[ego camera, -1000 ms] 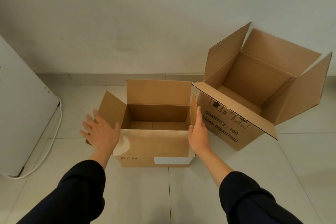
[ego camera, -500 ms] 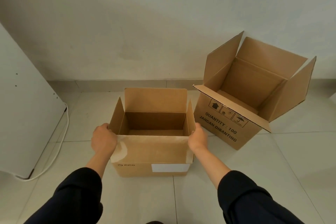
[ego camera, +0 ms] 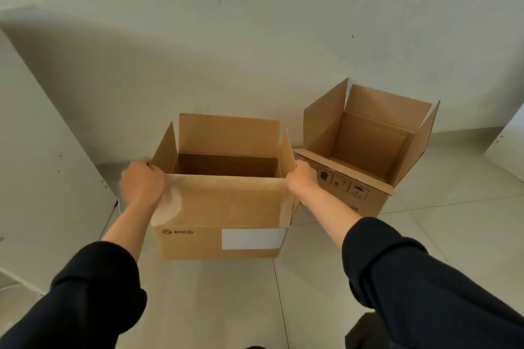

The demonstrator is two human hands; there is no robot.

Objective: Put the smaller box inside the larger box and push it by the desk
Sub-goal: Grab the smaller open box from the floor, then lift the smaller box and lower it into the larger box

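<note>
Hidden or unclear: the fingertips of both hands curl over the box sides out of sight; the bottom of the smaller box is in deep shadow; part of the print on the larger box is covered by the right forearm, with only pictograms and some digits legible; a dark shape at the lower edge is cut off and cannot be identified.
Boxes: two, both brown cardboard, both open at the top with flaps raised.
Smaller box: front and centre, marked "PICO" with one blank white label on its near face; whether its base touches the tiled floor cannot be told.
Larger box: behind and to the right of the smaller one, on the floor near the wall, turned at an angle, just beside the smaller box's right flap.
Hands: two.
Left hand: fingers pressed together, wrapped around the left top corner of the smaller box beside its side flap.
Right hand: fingers closed on the right top corner of the smaller box.
Sleeves: two, dark, pushed up the forearms.
White panels: one at the left edge, one cut off at the right edge.
</note>
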